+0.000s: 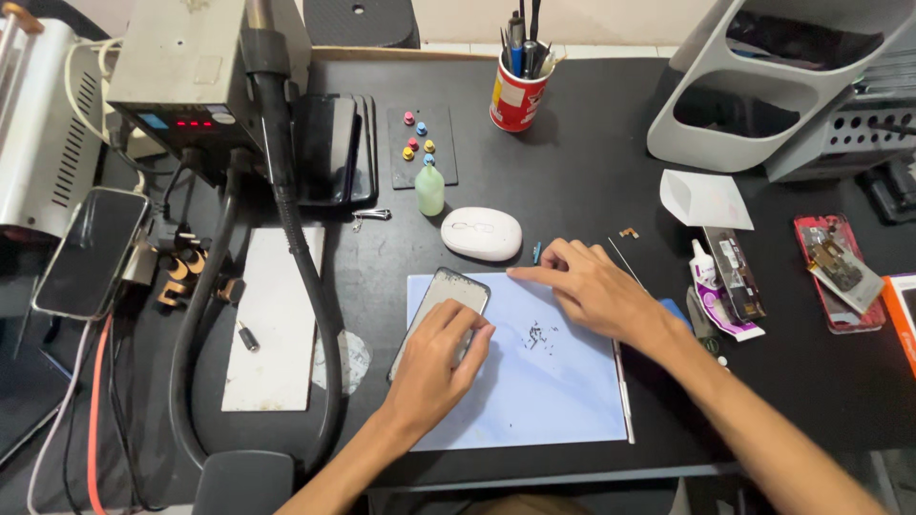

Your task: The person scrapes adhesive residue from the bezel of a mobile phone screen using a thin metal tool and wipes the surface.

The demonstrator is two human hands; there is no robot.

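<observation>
The left hand (434,367) grips the lower end of a smartphone (448,303), fingers curled over its face, at frame centre on a pale blue mat (553,401). The right hand (592,286) rests flat, fingers together, on the mat's upper edge, beside tiny loose screws (534,334). A white glasses case (481,234) lies just above on the black tabletop (592,162).

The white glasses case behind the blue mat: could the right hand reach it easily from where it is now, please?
Probably yes: the right hand lies flat just beside the white glasses case, with only bare table between them.
</observation>
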